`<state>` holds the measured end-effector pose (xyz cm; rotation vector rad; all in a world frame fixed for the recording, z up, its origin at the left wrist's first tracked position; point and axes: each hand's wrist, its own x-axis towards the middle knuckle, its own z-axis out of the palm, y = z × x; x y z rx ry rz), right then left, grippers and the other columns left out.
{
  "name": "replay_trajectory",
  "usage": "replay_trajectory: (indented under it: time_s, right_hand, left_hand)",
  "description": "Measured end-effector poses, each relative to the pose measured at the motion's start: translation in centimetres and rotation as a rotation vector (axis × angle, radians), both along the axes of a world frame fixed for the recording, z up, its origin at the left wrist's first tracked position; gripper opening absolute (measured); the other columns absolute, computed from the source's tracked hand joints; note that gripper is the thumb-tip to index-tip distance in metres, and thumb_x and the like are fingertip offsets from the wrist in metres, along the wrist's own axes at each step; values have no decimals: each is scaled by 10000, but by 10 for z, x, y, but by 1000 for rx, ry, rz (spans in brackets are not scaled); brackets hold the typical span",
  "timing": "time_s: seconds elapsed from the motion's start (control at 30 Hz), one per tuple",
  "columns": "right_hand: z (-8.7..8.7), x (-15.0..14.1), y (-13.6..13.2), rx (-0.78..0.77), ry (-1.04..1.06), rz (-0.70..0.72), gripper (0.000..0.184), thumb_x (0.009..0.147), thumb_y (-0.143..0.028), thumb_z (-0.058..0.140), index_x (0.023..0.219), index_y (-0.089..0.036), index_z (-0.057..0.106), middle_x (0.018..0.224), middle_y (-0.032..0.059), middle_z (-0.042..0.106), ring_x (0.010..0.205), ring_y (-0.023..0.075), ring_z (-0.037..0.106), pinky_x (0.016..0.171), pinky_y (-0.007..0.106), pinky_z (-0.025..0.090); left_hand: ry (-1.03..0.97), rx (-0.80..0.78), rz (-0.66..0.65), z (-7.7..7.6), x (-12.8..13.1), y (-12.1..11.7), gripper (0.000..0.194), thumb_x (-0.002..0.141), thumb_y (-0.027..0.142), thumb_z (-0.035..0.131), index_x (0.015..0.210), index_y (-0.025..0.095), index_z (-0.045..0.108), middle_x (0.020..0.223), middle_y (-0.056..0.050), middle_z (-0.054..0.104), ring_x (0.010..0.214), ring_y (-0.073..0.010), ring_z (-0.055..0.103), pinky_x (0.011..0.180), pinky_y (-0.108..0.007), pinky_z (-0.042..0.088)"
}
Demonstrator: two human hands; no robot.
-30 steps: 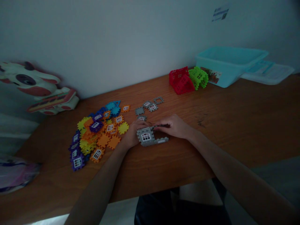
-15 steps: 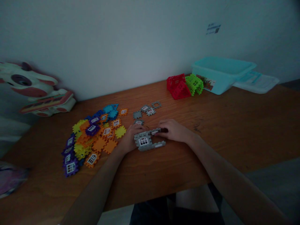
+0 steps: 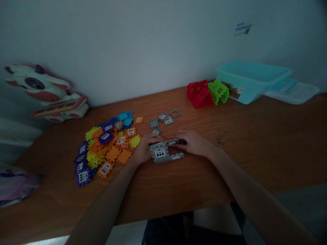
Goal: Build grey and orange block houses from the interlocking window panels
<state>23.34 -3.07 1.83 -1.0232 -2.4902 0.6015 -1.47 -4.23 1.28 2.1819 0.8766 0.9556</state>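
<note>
Between my hands, low over the wooden table, is a grey assembly of toothed building-block panels (image 3: 160, 152), with a white window on the panel nearest me. Its left side is in the closed fingers of my left hand (image 3: 144, 149). My right hand (image 3: 193, 143) grips the back right part, its fingertips partly hidden by the panel they hold. A low grey strip juts out to the right at the front of the assembly. Just behind my hands lie several loose grey panels (image 3: 154, 124), some with white windows.
To the left spreads a heap of orange, yellow, purple and blue panels (image 3: 112, 153). A cow-shaped toy (image 3: 48, 85) stands at the back left. Red (image 3: 200, 94) and green (image 3: 219, 92) block structures sit by a turquoise bin (image 3: 245, 92), its lid (image 3: 293, 92) beside it.
The whole view has shifted, so everything appears slightly further right. Both hands keep their hold on the grey assembly, with hardly any other movement.
</note>
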Motion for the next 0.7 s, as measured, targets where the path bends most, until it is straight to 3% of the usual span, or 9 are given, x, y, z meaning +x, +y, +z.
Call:
replay_trajectory:
  time_s: [0.3,0.43,0.5,0.6,0.7]
  right_hand:
    - [-3,-1,1,6,23,10,188,935,-342,692,854,-173,698,844,54,655,787,196,593,733,311,423]
    - [1,8,5,-149,115,3,339,804,-508,798,843,-181,716,791,30,674,727,188,605,664,294,429]
    - [1,12,8,-214,209,-19,367,866,-554,712,904,-189,725,816,31,701,735,190,631,667,296,456]
    - [-5,13,12,-88,271,-145,394,1027,-482,457,946,-190,710,911,75,718,851,223,656,785,349,495]
    - [-15,6,17,117,170,-242,303,1023,-392,464,1049,-188,687,1047,124,704,1002,271,637,920,417,490]
  left_hand:
    - [-17,6,7,1,-3,1,203,855,370,740,852,179,808,839,-105,781,775,-200,725,732,-308,543]
    - [-46,-37,7,0,-3,1,194,843,359,763,905,180,807,921,-115,789,841,-217,736,788,-331,554]
    - [-44,-65,11,-1,-3,0,187,837,333,777,957,193,808,958,-112,790,874,-221,735,819,-341,552]
    - [-56,-84,0,-2,-2,0,218,845,297,775,1047,218,801,1014,-107,787,926,-220,728,849,-345,549]
    - [-77,-65,24,-4,-2,0,200,852,305,767,1031,226,808,978,-100,783,891,-207,723,821,-338,553]
